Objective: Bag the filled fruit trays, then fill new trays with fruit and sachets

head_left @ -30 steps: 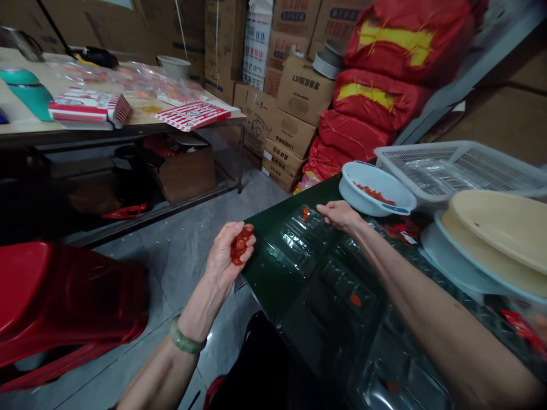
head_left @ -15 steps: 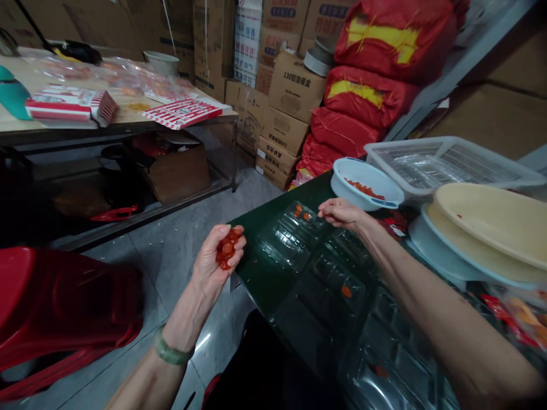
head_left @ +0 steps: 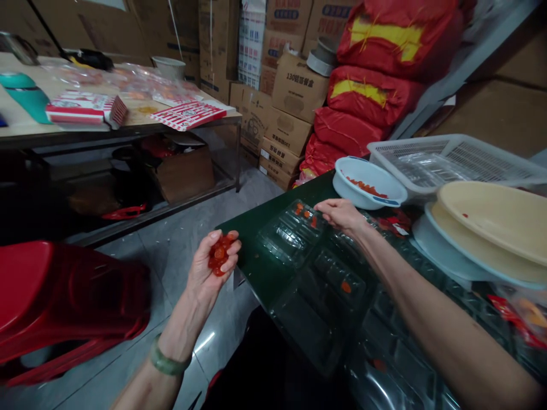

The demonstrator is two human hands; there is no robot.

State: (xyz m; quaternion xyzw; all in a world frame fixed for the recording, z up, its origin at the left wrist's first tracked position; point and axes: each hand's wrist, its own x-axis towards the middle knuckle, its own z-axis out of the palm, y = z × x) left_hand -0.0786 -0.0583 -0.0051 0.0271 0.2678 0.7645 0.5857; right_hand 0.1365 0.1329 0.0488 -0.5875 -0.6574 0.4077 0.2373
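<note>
My left hand [head_left: 213, 259] is curled around a pile of glossy orange-red round slices [head_left: 219, 254], held off the table's near left edge. Farther right, my right hand [head_left: 339, 214] is closed in a pinch at the far right corner of a clear plastic tray [head_left: 284, 236]; what its fingertips hold, if anything, is hidden. Just below them an orange-red slice [head_left: 314, 221] rests in the tray beside two others. Another clear tray [head_left: 325, 267], nearer to me, has a single orange slice [head_left: 346, 287] in it.
A light-blue basin [head_left: 363, 199] with orange-red pieces stands on the green table [head_left: 252, 228], beside a white basket [head_left: 496, 159] and stacked cream and blue basins [head_left: 491, 222]. A red stool [head_left: 77, 296] is at left. Cartons [head_left: 294, 85] and red sacks [head_left: 371, 85] stand behind.
A third orange-red slice now shows in the far tray. My right hand has moved slightly left, its fingertips over the tray corner. My left hand still holds its pile.
</note>
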